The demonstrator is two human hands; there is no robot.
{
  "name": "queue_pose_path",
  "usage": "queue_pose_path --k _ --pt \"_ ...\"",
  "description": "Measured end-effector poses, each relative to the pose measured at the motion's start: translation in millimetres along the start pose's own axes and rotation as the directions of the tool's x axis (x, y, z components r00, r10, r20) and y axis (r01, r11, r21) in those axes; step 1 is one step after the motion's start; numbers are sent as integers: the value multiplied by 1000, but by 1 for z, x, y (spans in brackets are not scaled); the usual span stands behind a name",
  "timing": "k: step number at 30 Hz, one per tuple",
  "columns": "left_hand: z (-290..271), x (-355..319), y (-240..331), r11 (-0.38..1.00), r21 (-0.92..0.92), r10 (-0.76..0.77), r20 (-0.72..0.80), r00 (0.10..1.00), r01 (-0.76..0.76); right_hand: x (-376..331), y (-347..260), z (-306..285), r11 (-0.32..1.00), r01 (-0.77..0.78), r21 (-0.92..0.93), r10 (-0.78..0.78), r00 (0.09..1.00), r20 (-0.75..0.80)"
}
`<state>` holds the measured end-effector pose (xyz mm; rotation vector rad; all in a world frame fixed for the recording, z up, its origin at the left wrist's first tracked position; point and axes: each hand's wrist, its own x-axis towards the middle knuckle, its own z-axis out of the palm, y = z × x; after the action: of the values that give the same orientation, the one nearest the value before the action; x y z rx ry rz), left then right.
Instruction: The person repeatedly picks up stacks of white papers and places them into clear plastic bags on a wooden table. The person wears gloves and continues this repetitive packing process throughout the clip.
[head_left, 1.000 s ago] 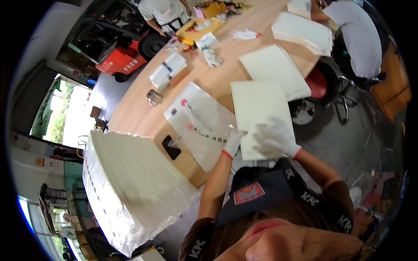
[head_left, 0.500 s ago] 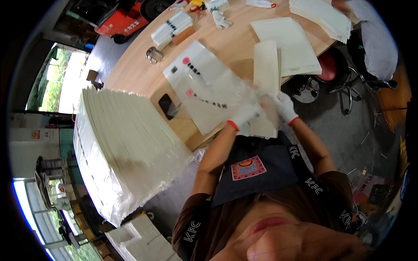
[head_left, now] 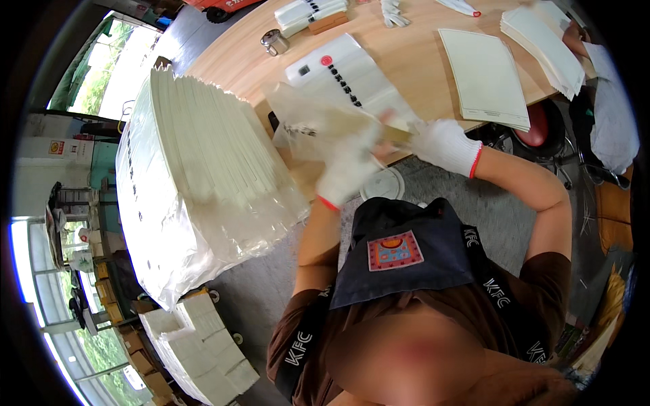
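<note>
Clear plastic bag [head_left: 318,122] gripped by gloved left hand [head_left: 345,172], held over worktop [head_left: 420,68] edge; right hand [head_left: 443,143] closed on flat pale piece at bag mouth, blurred. Risk judged: thin film torn or let slip if piece snagged

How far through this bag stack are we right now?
Done: two piles of flat white sheets and lie on the wooden table. In hand: the gloved left hand and right hand hold a clear plastic bag, blurred. Left: the big wrapped stack of white paper bags remains tall.
</note>
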<state>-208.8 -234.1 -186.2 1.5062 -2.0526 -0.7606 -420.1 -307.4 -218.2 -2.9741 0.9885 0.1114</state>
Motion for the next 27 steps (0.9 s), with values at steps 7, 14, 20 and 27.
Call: queue_pose_path --k 7,14,20,27 --pt "96 -74 -68 959 -249 -18 -526 850 -134 -9 36 21 484 -230 845 100 973 208" --pt "85 50 -6 920 -104 330 -311 891 -377 64 34 127 726 -120 677 197 980 -37" --pt "114 44 -26 919 -319 127 -322 938 -234 50 -7 195 190 233 954 384 876 -291" --pt "143 -50 -56 988 -125 65 -175 982 -87 -24 -42 91 870 -417 263 481 833 -274"
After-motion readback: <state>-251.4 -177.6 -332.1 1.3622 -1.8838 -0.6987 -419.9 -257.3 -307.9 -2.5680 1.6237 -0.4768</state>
